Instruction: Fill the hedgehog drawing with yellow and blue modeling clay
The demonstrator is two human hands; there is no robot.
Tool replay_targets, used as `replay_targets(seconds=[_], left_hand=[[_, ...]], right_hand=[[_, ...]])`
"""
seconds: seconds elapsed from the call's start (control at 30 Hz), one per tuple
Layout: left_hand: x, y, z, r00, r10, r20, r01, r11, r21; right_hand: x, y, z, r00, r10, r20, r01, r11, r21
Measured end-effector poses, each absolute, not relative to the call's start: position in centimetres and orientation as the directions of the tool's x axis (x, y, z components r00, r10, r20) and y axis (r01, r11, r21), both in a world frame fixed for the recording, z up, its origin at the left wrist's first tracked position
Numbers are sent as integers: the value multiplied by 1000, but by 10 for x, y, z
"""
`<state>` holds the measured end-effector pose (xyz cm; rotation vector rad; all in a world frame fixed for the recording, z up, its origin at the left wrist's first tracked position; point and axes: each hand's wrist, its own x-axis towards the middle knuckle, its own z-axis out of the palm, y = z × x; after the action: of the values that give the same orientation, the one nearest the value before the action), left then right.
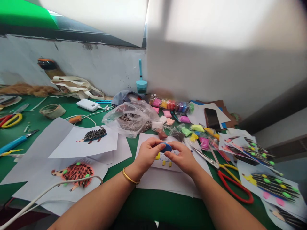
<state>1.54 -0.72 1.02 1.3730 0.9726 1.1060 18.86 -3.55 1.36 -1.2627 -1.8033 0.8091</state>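
Observation:
Between my two hands is a flattened piece of blue modelling clay (167, 147). The fingers of my left hand (149, 153) pinch its left side; a gold bangle circles that wrist. My right hand (183, 156) grips the right side with thumb and fingertips. Under the hands, on white paper (146, 166), lies a picture of an animal (166, 158) with a yellow head, yellow feet and a pale, marked body, partly covered by my fingers.
Red-and-yellow scissors (225, 175) lie at right beside finished hedgehog pictures (273, 183). Coloured clay packets (185, 131) and a plastic bag of seeds (130, 118) sit behind. More hedgehog sheets (76, 174) and a white cable (59, 182) are at left; a phone (212, 118) rests at back right.

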Motion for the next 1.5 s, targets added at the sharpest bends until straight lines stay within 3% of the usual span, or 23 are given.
replay_targets(seconds=[0.17,0.37,0.6,0.73,0.93,1.13,1.23,1.4,1.5], left_hand=[[16,-8,10,327,942,74,-118,-37,992],[16,-8,12,314,930,190,81,-226,971],[16,-9,11,281,951,131,-57,-120,991],[17,-11,9,336,936,101,-156,-50,986],[16,-9,9,269,953,142,27,-155,988],[16,-9,10,250,959,132,-80,-115,990],[17,-9,9,278,955,104,-159,-60,985],[17,-8,9,319,943,96,-19,-95,995],[17,-7,9,247,966,74,-48,-64,997]], right_hand=[[187,-35,15,-168,953,251,450,301,-841],[186,-36,12,-176,948,267,563,319,-762],[185,-35,10,-190,957,218,409,279,-869],[184,-35,11,-165,961,224,448,275,-850],[185,-36,11,-207,959,194,516,276,-811],[185,-35,11,-203,953,224,385,289,-877],[185,-35,11,-173,956,236,427,289,-857],[184,-36,11,-186,960,207,528,276,-803],[185,-35,11,-193,965,180,486,253,-836]])
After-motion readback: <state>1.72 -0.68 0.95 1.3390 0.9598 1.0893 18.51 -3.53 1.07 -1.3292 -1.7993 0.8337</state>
